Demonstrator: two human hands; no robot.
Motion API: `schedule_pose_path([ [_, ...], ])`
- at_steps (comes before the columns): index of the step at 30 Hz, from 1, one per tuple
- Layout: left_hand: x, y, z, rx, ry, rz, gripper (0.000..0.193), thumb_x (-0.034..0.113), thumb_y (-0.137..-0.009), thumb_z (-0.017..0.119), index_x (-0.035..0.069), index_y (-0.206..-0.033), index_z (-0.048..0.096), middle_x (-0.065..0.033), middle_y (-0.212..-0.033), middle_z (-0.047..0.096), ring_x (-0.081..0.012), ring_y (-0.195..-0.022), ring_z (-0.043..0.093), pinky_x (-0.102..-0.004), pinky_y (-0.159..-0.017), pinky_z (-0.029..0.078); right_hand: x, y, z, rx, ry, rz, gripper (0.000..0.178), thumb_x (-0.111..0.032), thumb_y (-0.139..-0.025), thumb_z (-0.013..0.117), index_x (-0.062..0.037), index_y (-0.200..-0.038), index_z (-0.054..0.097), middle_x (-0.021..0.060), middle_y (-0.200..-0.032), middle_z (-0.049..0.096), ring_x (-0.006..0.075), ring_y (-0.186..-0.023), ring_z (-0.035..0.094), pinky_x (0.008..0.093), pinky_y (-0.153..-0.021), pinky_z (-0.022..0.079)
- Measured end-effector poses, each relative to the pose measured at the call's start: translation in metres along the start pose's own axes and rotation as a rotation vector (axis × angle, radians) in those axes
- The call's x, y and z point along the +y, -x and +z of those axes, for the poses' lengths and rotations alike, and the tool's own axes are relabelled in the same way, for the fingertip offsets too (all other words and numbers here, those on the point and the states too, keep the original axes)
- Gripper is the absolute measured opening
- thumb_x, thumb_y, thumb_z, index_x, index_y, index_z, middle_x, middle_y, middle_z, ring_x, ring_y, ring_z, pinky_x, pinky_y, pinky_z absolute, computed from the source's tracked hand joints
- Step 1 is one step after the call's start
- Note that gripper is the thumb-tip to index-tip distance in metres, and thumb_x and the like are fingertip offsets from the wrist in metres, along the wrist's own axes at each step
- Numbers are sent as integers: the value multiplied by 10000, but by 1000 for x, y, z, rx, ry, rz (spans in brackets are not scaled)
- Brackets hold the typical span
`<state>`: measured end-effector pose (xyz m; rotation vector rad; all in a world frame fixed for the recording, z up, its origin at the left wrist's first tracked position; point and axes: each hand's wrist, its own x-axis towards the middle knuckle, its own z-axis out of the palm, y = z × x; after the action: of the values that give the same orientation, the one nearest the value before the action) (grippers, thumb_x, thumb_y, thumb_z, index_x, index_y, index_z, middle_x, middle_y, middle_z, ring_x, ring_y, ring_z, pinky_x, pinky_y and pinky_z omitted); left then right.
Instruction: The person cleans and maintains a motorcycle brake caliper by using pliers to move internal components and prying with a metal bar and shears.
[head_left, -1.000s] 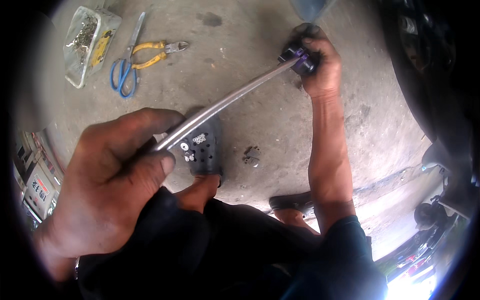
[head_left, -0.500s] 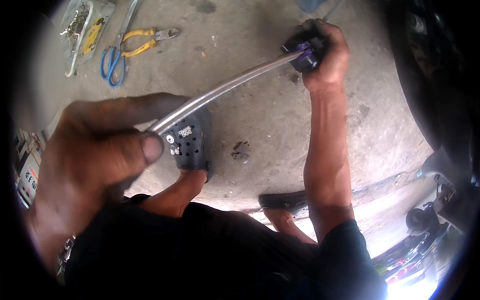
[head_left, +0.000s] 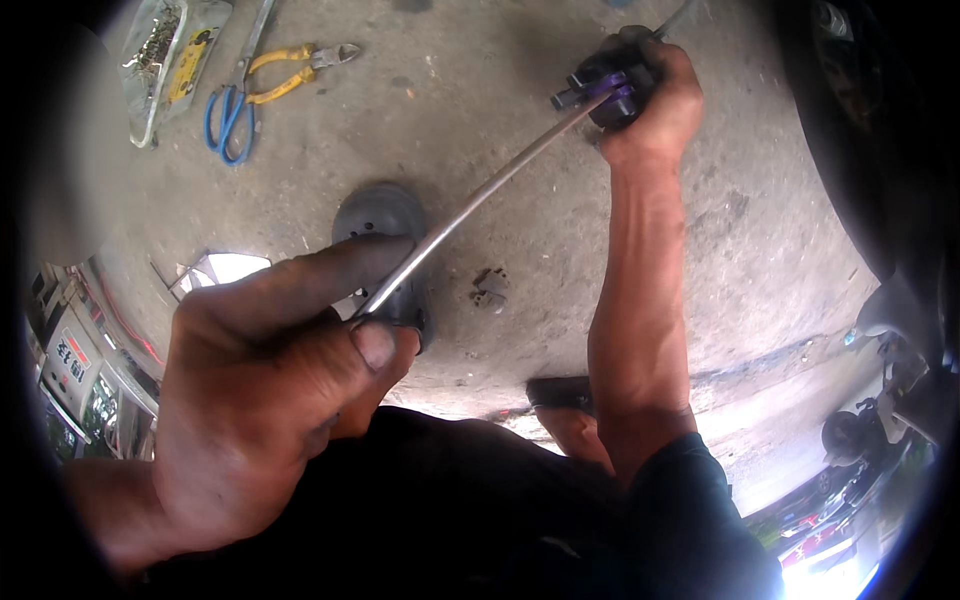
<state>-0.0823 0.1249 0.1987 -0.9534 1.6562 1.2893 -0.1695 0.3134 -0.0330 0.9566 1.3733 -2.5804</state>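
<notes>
hands [head_left: 245,400]: bare | right sleeve [head_left: 690,490]: dark, short | clothing [head_left: 440,500]: black | clog [head_left: 380,210]: dark grey, holed

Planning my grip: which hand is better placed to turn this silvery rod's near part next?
Probably the left hand: it pinches the silvery rod there. The right hand is farther along, gripping a black and purple part.

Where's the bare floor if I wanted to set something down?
Bare concrete shows between the yellow-handled pliers and the black-and-purple piece, beyond the metal rod; more lies right of the right forearm. Crowded: the upper left, with pliers, blue-handled scissors and a plastic tub.
</notes>
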Motion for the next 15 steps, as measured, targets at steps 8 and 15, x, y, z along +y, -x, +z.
schedule_pose_path([
  [8,-11,-2,2,-82,-66,87,403,99,-870,518,-61,-1240,536,-6,-497,515,-8,-394,351,-208,-404,274,2,-3,-9,34,-52,-3,232,-157,-859,469,35,-896,593,169,-765,620,299,-646,605,426,-607,523],
  [15,-9,8,11,-93,-74,40,437,96,-899,495,-42,-1313,468,-33,-505,530,-48,-390,378,-215,-410,297,1,-2,-7,25,-88,29,250,-168,-867,446,32,-915,588,160,-765,621,295,-656,601,416,-613,514],
])
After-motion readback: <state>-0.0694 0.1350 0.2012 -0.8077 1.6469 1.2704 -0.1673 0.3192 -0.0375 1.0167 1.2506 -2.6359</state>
